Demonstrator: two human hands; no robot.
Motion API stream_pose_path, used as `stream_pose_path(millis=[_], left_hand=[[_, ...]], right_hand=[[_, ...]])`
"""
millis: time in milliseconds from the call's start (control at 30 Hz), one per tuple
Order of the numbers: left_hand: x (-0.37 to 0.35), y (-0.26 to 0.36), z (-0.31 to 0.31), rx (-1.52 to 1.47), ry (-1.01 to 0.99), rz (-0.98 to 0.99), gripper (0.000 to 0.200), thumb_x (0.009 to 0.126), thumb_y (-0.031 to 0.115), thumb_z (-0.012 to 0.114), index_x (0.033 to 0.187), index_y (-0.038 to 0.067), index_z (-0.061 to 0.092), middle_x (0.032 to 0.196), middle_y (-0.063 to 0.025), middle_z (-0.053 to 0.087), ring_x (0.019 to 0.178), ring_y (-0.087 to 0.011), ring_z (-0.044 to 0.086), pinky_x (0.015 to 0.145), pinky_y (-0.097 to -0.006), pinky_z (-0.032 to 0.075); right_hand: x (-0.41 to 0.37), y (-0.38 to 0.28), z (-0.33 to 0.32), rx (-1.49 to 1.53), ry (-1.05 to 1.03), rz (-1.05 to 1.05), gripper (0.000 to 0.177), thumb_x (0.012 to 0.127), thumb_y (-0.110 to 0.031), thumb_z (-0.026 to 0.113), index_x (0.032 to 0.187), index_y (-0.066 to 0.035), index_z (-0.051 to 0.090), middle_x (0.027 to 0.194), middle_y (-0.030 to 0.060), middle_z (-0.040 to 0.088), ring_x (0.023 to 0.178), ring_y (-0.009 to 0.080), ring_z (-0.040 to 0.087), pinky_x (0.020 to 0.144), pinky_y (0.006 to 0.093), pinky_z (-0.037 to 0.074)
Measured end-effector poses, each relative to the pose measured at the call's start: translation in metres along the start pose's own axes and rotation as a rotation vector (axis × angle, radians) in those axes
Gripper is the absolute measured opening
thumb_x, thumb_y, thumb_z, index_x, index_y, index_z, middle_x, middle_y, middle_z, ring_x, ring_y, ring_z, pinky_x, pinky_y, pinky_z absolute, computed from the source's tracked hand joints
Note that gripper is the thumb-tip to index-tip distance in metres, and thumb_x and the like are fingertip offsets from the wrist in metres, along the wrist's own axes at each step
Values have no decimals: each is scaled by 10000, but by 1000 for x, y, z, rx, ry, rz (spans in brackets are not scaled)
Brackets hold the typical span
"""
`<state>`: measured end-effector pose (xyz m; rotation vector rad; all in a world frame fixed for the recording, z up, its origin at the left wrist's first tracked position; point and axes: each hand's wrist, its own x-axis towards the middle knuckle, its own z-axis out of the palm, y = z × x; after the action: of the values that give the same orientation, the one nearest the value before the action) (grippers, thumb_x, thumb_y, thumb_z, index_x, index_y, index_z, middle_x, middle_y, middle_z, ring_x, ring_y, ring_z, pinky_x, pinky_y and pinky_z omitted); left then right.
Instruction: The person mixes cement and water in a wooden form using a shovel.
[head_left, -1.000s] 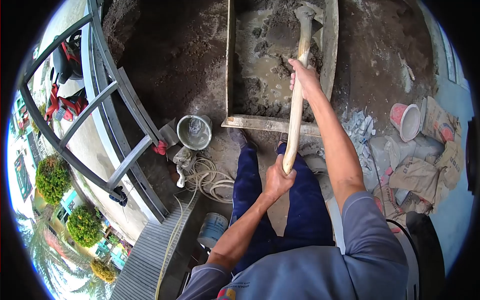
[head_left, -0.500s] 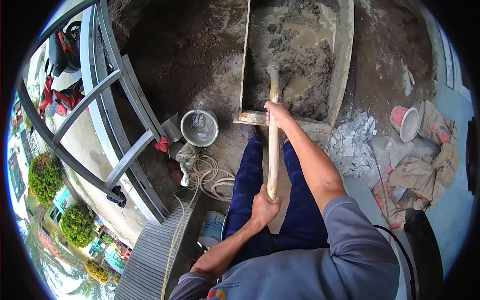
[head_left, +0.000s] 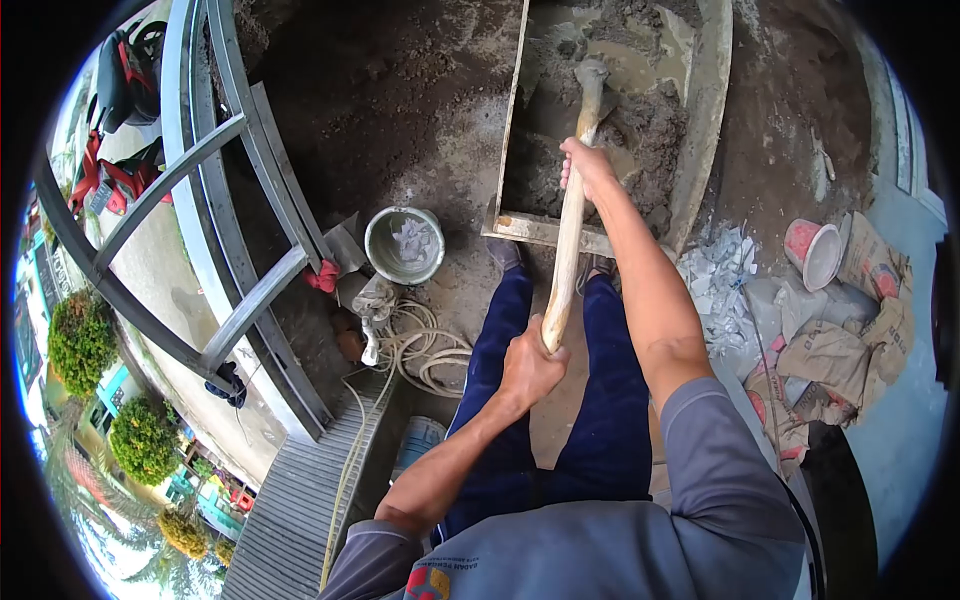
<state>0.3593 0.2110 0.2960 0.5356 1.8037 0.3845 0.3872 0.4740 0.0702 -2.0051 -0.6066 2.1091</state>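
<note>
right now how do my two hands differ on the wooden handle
The right hand grips the wooden handle far along, over the near edge of the trough; the left hand grips its near end, above the legs. The right arm is stretched out; the left arm is bent close to the body. Both hands are closed around the same handle.

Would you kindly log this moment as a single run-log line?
left hand: shut on wooden handle end | right hand: shut on handle nearer head | tool head: in wet mortar, inside trough
</note>
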Motion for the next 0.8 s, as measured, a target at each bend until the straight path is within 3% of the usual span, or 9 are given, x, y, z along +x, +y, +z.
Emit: stream_pose_path(millis=[67, 167, 267, 367, 467, 567, 633, 800], left_hand=[[-29, -9, 5, -32, -16, -142, 358, 795, 154, 690, 1062, -35, 544, 844, -321, 679, 877, -491, 685, 777, -520, 563], [-61, -32, 15, 24, -70, -188, 350, 803, 164, 676, 1055, -39, 543, 837, -328, 677, 855, -494, 686, 755, -520, 570], [-93, -30, 19, 32, -140, -120, 414, 802, 178, 687, 1114, -54, 543, 803, -326, 672, 830, -488, 691, 759, -532, 571], [-99, -23, 27, -50, -125, -26, 348, 791, 133, 675, 1062, -35, 536, 745, -304, 621, 799, -499, 669, 686, -499, 536], [-41, -5, 20, -31, -34, 108, 335, 790, 131, 675, 1053, -25, 538, 759, -307, 624, 787, -503, 664, 672, -503, 526], [22, 12, -1, -5, 42, 124, 281, 795, 125, 671, 1005, -17, 549, 773, -304, 629, 806, -505, 660, 681, -498, 521], [35, 10, -10, 13, 69, 64, 239, 805, 125, 664, 958, -24, 557, 780, -278, 643, 762, -449, 680, 692, -479, 523], [-17, -3, -4, -94, 22, -160, 298, 806, 128, 674, 1022, -42, 561, 825, -304, 672, 864, -466, 705, 739, -479, 553]], right_hand=[[0, 72, 3, -60, -94, 130, 213, 870, -209, 695, 814, -57, 556, 644, 34, 512, 507, 179, 524, 464, 371, 496], [-40, 107, -2, 4, -26, 225, 218, 869, -196, 700, 790, -62, 547, 631, 33, 503, 488, 176, 510, 457, 366, 487], [-83, 79, -27, 50, 2, 190, 210, 880, -197, 695, 824, -57, 549, 636, 26, 504, 484, 165, 503, 450, 351, 470], [-125, 20, -43, 37, 8, 7, 225, 881, -206, 687, 867, -43, 533, 641, 34, 513, 483, 154, 515, 411, 336, 454], [-96, -42, -40, 82, 25, -141, 218, 880, -209, 687, 869, -42, 548, 654, 28, 512, 484, 149, 513, 426, 330, 462], [-28, -70, -15, 69, 22, -205, 215, 867, -192, 689, 872, -14, 568, 665, 43, 535, 506, 162, 544, 454, 340, 493], [25, -42, 3, 49, -26, -150, 224, 848, -167, 695, 857, 11, 558, 659, 66, 541, 494, 193, 543, 452, 375, 506], [22, 64, 27, -62, -44, 179, 165, 848, -145, 671, 843, -20, 562, 631, 77, 511, 473, 220, 511, 444, 421, 494]])
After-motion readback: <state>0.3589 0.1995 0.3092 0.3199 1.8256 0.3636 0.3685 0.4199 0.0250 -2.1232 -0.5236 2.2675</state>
